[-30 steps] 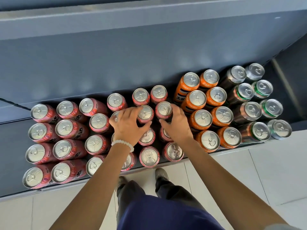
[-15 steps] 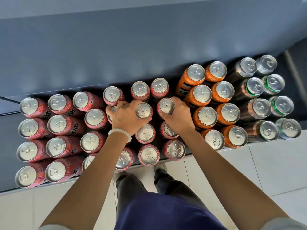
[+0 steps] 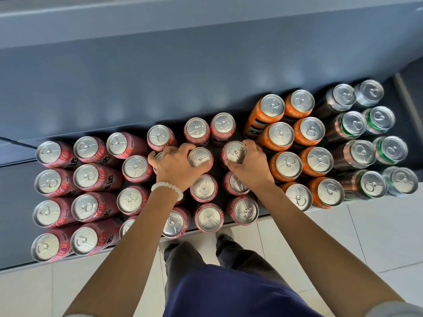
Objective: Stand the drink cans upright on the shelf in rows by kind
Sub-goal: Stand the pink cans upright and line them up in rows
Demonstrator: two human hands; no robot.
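Observation:
Many drink cans stand upright on a dark grey shelf (image 3: 13,202). Pink cans (image 3: 87,177) fill the left and middle, orange cans (image 3: 288,163) stand right of them, and green-banded silver cans (image 3: 373,184) are at the far right. My left hand (image 3: 174,165), with a white bead bracelet, grips a pink can (image 3: 199,157) in the second row from the back. Its fingers also lie over another pink can on its left, mostly hidden. My right hand (image 3: 251,165) curls round a pink can (image 3: 235,152) just left of the orange block.
The shelf's grey back wall (image 3: 183,76) rises behind the cans, with another shelf edge above. A dark gap lies between the two held cans. White floor tiles (image 3: 366,236) and my legs and shoes (image 3: 224,236) are below the shelf's front edge.
Both hands have closed round the tops of two pink cans in the middle. The two cans have shifted slightly toward the back.

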